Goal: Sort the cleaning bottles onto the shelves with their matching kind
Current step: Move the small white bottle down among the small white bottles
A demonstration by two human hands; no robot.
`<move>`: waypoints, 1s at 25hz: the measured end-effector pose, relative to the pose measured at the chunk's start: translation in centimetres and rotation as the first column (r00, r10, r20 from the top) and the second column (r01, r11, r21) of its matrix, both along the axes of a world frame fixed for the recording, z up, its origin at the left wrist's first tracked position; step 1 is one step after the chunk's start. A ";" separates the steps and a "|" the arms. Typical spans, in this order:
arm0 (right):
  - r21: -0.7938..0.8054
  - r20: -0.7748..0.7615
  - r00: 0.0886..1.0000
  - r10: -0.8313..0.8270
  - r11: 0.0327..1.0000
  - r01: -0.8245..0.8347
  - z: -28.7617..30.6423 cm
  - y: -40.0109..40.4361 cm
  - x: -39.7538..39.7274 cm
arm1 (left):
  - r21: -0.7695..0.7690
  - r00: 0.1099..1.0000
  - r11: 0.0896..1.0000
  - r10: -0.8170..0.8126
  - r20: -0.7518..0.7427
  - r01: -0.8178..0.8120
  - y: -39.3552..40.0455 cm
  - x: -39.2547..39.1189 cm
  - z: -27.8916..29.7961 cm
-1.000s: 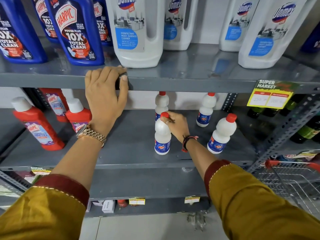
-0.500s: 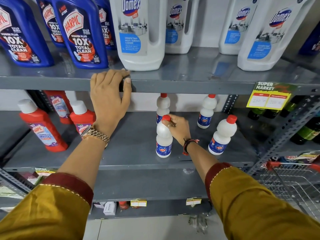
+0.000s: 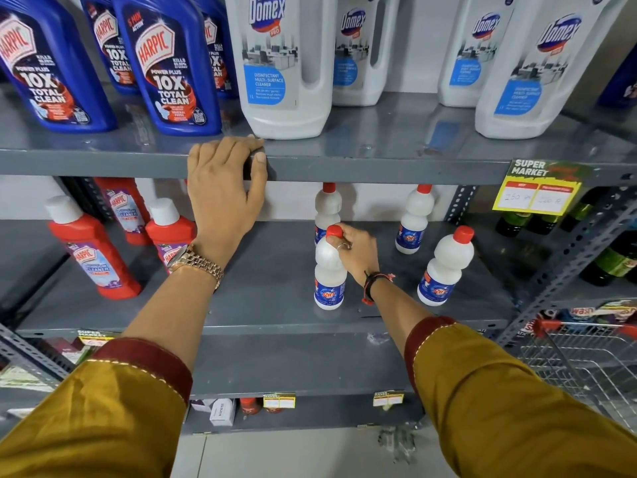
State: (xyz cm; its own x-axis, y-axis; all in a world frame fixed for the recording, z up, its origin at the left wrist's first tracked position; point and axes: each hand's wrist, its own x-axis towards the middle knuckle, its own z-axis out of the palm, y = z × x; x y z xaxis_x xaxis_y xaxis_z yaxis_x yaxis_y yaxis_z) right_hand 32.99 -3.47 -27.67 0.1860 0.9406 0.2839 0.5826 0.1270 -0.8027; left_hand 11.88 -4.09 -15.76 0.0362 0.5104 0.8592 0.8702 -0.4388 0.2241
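My right hand point(image 3: 355, 251) grips the neck of a small white bottle with a red cap point(image 3: 329, 270), which stands upright on the middle shelf point(image 3: 275, 298). Three more of the same white red-capped bottles stand around it: one right behind point(image 3: 327, 205), one at the back right point(image 3: 413, 219), one at the front right point(image 3: 444, 270). Red Harpic bottles point(image 3: 93, 250) stand at the left of this shelf. My left hand point(image 3: 224, 188) clasps the front edge of the upper shelf point(image 3: 379, 167). Blue Harpic bottles point(image 3: 172, 70) and white Domex jugs point(image 3: 282, 63) stand on that upper shelf.
A wire shopping cart with a red handle point(image 3: 579, 357) stands at the lower right. Dark green bottles point(image 3: 613, 263) fill the neighbouring rack on the right. A yellow price tag point(image 3: 537, 191) hangs from the upper shelf edge. Small boxes point(image 3: 222, 412) sit on the bottom shelf.
The view has shifted slightly. My right hand stays closed on the white bottle, which still stands on the shelf. My left hand keeps its hold on the upper shelf edge.
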 end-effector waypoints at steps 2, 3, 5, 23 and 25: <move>-0.015 -0.003 1.000 0.010 1.000 -0.010 0.2 0.1 0.1 | 0.005 1.000 1.000 -0.004 -0.004 0.004 0.0 0.0 0.0; -0.021 0.000 1.000 0.016 1.000 -0.016 0.3 0.1 0.2 | 0.008 1.000 1.000 -0.003 -0.007 0.004 0.0 0.0 0.0; -0.028 0.020 0.999 0.026 0.999 -0.025 0.4 0.1 0.4 | 0.003 1.000 1.000 -0.001 -0.009 0.001 -0.1 -0.1 0.0; -0.012 0.020 1.000 0.021 1.000 -0.021 1.0 -0.8 0.5 | -0.036 0.999 0.999 -0.022 -0.028 0.021 -0.4 -0.4 0.3; 0.062 -0.006 1.000 0.018 0.998 -0.018 1.8 -2.0 0.7 | -0.041 0.999 0.999 -0.030 -0.033 0.028 -0.5 -0.3 0.4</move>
